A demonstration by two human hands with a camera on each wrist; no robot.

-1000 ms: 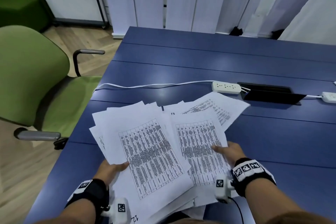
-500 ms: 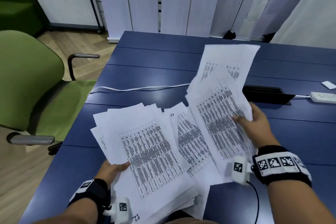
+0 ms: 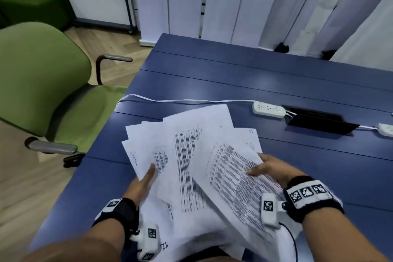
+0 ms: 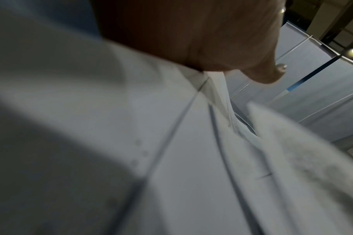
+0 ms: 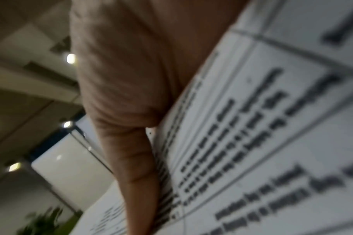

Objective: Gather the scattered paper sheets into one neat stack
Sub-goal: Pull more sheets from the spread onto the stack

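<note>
Several white printed paper sheets lie fanned and overlapping at the near left of the blue table. My left hand holds the left part of the pile, thumb on top, fingers hidden beneath. My right hand pinches a bundle of printed sheets at its right edge, thumb on top, laid slantwise over the pile. The left wrist view shows my thumb pressed on white paper. In the right wrist view my thumb lies on a printed table sheet.
A white power strip with its cord lies beyond the papers. A black cable hatch and a second strip sit to the right. A green armchair stands at the table's left edge.
My right hand had lifted a bundle of sheets up off the right side; it has now brought them down and left onto the pile held by my left hand.
</note>
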